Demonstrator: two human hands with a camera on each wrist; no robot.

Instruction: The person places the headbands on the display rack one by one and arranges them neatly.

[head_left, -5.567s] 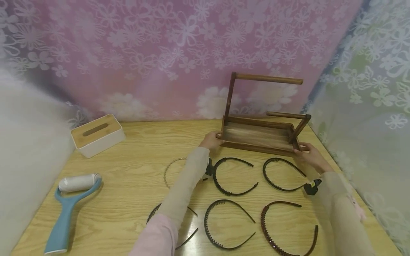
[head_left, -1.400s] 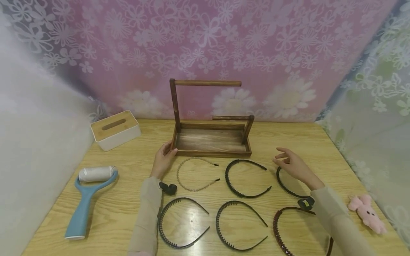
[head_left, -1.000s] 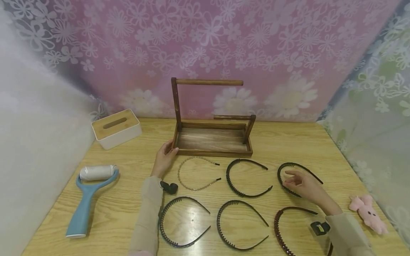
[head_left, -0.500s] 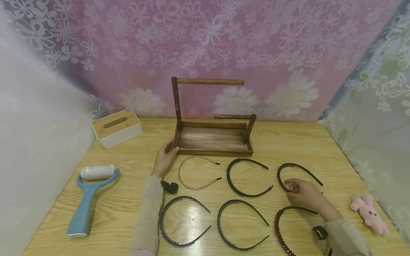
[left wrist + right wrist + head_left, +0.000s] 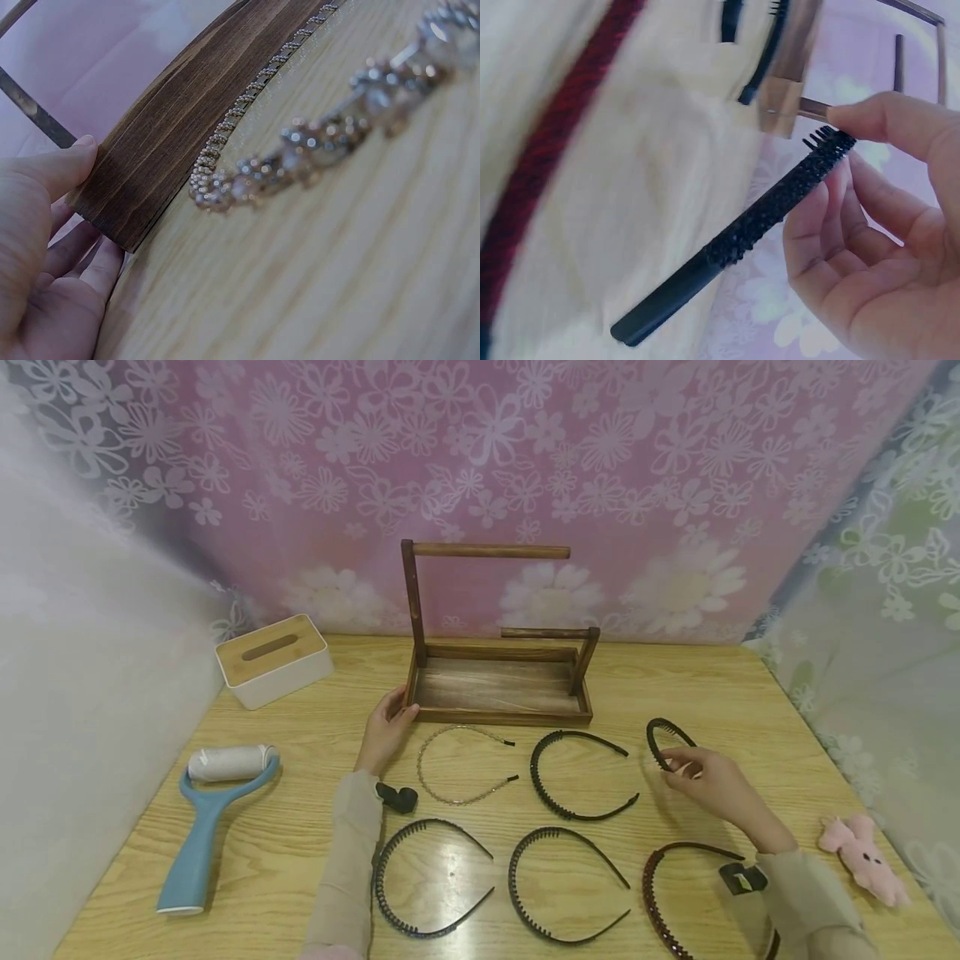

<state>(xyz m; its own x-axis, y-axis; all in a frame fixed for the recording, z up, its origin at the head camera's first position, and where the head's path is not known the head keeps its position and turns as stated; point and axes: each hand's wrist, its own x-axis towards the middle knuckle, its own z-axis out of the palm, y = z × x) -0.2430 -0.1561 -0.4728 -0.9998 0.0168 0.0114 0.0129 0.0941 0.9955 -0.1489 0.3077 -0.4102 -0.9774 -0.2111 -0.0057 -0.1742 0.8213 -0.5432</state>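
Pinching a black headband [image 5: 739,236] in our right hand [image 5: 711,783], we're gripping the crosswise wooden rack [image 5: 495,685], back-left of it, with our left hand [image 5: 385,735].

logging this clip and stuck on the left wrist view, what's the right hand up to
Observer: The right hand is holding a black headband.
Operator: ok, and how's the wooden stand built on its other end
Observer: On the right end of the wooden stand, a post carries a rail lower than the left post's rail.
Operator: got it, anything past the right sleeve
Observer: Yes, a pink plush toy lies to the right of the right sleeve.
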